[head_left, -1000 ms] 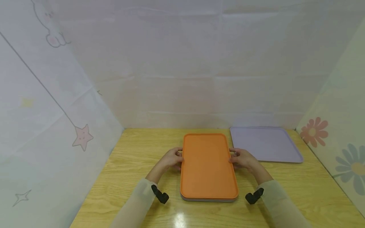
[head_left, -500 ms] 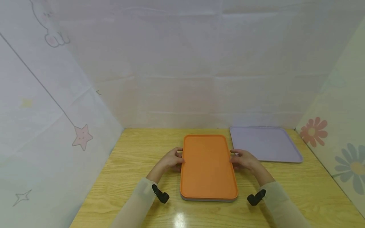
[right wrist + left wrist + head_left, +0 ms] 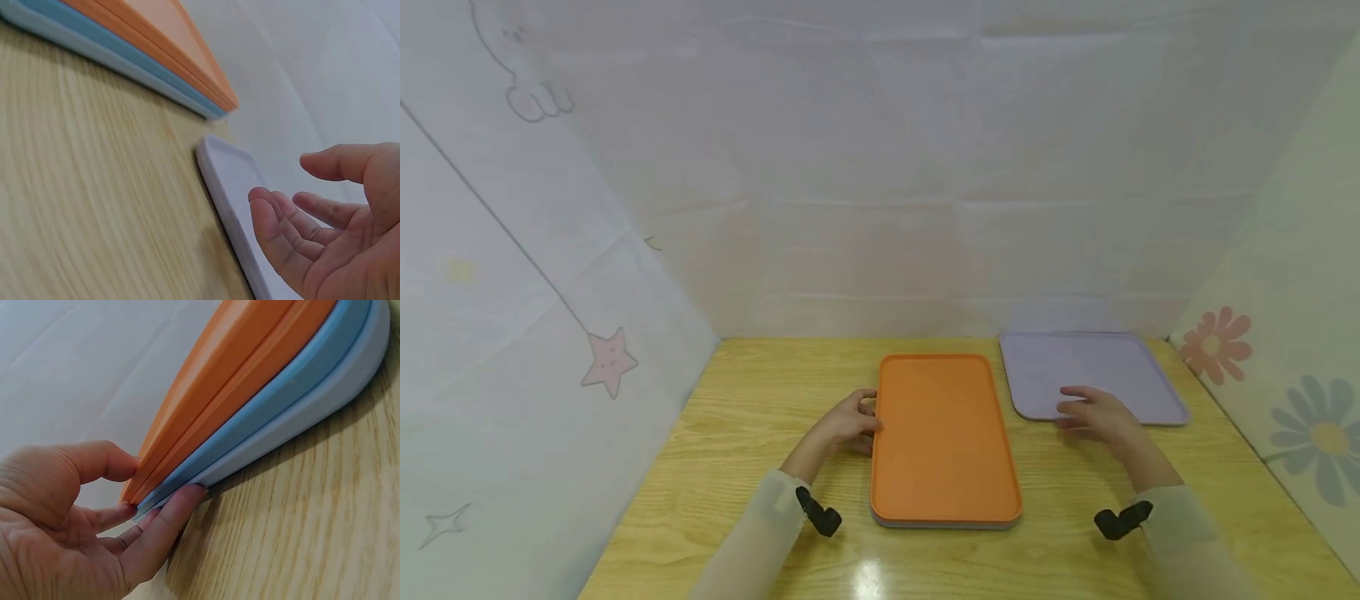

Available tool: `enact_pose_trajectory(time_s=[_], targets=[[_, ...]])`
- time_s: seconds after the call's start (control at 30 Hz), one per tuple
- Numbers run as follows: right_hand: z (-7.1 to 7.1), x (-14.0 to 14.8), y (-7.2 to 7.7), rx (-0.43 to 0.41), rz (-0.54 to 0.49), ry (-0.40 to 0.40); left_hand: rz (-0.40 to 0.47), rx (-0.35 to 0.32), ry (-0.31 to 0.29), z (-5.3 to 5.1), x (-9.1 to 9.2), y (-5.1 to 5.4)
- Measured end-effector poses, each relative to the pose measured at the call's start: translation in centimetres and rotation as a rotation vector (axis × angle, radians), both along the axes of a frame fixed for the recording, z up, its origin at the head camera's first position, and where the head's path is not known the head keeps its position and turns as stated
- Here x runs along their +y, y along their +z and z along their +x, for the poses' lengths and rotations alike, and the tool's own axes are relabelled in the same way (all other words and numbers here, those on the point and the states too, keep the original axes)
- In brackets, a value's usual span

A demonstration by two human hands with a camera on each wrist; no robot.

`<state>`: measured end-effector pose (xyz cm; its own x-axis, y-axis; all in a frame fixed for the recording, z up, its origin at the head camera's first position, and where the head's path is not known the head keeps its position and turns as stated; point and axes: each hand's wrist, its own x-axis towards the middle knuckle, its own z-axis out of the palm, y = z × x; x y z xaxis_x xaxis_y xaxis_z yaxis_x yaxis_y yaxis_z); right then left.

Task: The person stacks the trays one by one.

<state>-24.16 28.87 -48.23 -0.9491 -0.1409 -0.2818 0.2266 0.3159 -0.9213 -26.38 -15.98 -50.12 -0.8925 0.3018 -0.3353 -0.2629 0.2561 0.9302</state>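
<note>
A stack of trays lies in the middle of the table in the head view, an orange tray on top. From the side, the left wrist view shows orange rims above a blue tray and a pale bluish tray. My left hand touches the stack's left edge; its thumb meets an orange rim and its fingertips rest along the side, lower down. To the right, my right hand is off the stack with loosely bent fingers holding nothing. It is over the front edge of a lavender tray.
The wooden table meets a pale cloth wall just behind the trays. Patterned cloth walls stand at both sides. The lavender tray lies flat at the back right, a short gap from the stack.
My right hand has left the stack's right edge and moved right, to the lavender tray. My left hand stays at the stack, and the trays keep almost the same place.
</note>
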Motion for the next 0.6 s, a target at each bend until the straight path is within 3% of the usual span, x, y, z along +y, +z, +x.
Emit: enact_pose_trajectory(time_s=[0.43,0.6], targets=[[-0.4,7.8,1.5,0.098,0.096,0.092,0.004,0.007,-0.015,0.3,0.0,-0.2],[-0.8,10.2,1.7,0.099,0.112,0.089,0.008,0.006,-0.019,0.3,0.0,-0.3]])
